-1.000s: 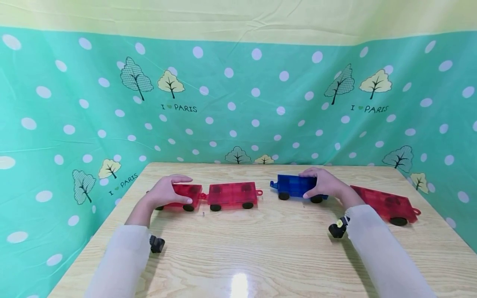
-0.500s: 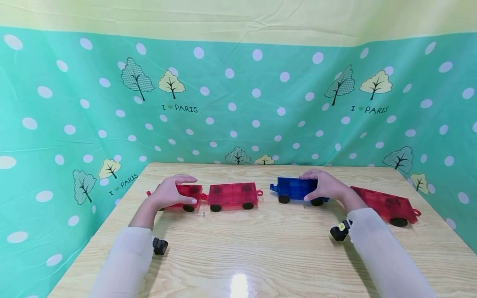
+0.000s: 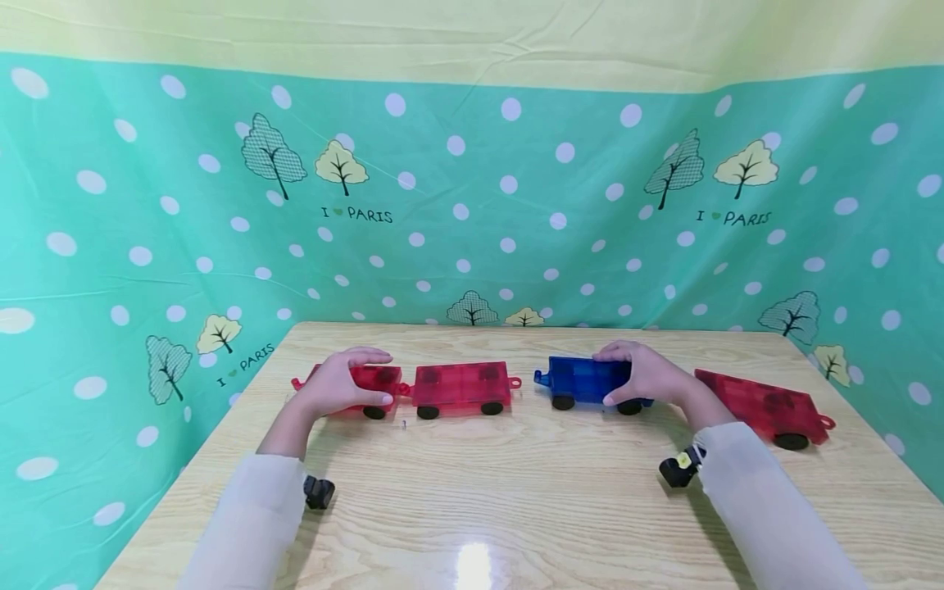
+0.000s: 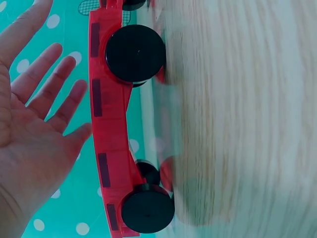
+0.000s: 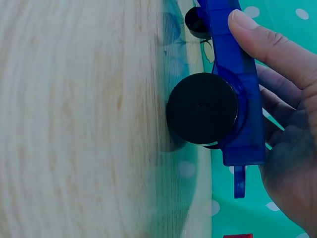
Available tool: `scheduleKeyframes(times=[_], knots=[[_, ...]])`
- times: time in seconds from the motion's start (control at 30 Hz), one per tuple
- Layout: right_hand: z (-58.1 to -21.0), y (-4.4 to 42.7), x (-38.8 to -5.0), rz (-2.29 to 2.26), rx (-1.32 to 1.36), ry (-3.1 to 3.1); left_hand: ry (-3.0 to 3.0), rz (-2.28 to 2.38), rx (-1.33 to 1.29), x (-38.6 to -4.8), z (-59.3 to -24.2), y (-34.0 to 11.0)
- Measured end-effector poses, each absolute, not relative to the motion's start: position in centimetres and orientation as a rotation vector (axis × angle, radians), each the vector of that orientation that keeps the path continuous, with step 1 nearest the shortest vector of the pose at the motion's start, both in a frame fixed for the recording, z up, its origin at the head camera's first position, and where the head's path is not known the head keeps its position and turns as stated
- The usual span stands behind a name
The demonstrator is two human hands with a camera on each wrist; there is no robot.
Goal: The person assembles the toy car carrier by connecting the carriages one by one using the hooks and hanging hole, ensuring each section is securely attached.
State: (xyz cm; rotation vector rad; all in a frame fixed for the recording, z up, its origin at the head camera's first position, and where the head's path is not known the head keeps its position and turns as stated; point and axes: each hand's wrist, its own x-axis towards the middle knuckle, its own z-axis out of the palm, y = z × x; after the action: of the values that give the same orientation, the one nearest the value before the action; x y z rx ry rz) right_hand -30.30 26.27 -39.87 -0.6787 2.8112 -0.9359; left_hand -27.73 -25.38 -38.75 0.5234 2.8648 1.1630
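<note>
In the head view, a red toy train car point(image 3: 378, 378) with black wheels stands at the left, partly hidden by my left hand point(image 3: 335, 387). That hand's fingers are spread behind and above the car in the left wrist view, not curled round it. A second red train car point(image 3: 460, 385) is hooked to its right end. Farther right, my right hand point(image 3: 651, 381) holds a blue train car point(image 3: 578, 378) near its right end, thumb on the near side and fingers behind. The blue car's left hook is a small gap from the second red car's loop.
Another red train car point(image 3: 770, 407) stands angled at the right, partly behind the right forearm. Black wrist cameras point(image 3: 319, 492) hang under both sleeves. The wooden table point(image 3: 487, 483) ends at a green dotted cloth point(image 3: 472, 205) behind.
The right hand has brought the blue car slightly nearer the front of the table. My left hand has shifted a little to the right over the left red car.
</note>
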Motion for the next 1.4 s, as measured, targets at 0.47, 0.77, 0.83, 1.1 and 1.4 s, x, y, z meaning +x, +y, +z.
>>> scheduleKeyframes(times=[0.47,0.77,0.83,1.1,1.4], knots=[[-39.6,25.9,-29.4,-0.918,-0.735,2.825,2.853,1.298,0.559,-27.1,-38.9,-24.1],[-39.5,25.5,-28.9,-0.908,-0.748,2.822,2.817,1.407,0.697,-26.7,-38.4,-22.4],[-39.6,25.4,-28.9,-0.898,-0.757,2.819,2.802,1.416,0.730,-26.7,-38.3,-22.1],[-39.9,24.9,-28.8,-0.908,-0.745,2.814,2.790,1.396,0.744,-26.5,-38.3,-20.8],[-40.0,24.5,-28.8,-0.918,-0.763,2.807,2.813,1.371,0.769,-26.5,-38.4,-19.3]])
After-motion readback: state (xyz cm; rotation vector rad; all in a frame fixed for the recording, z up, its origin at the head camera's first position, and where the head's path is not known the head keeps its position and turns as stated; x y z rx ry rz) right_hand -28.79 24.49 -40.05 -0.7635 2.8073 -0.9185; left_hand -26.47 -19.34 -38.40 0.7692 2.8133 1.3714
